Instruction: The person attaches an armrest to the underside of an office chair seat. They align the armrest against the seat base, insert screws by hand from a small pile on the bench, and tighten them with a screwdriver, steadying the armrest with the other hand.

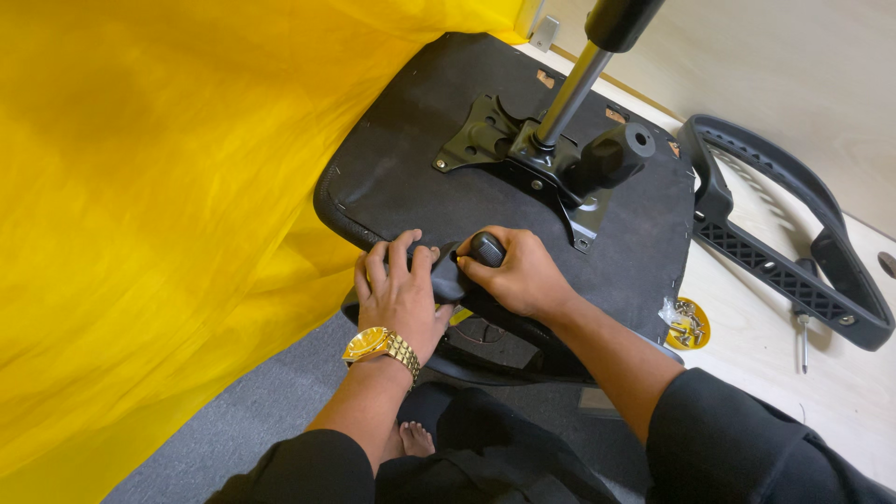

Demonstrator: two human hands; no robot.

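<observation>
An upturned black office chair seat (411,177) lies on a light wooden table, its metal mechanism plate (523,154) and gas cylinder (574,89) pointing up. My left hand (399,294), with a gold watch on the wrist, presses flat on a black armrest bracket (452,276) at the seat's near edge. My right hand (518,273) is closed around a black tool handle (486,248) standing against that bracket. The tool's tip is hidden by my hand.
Yellow fabric (140,205) covers the whole left side. A black mesh chair back frame (793,243) lies at the right, with a small bag of screws (686,324) and a loose screwdriver (802,341) on the table. Grey carpet (261,401) lies below.
</observation>
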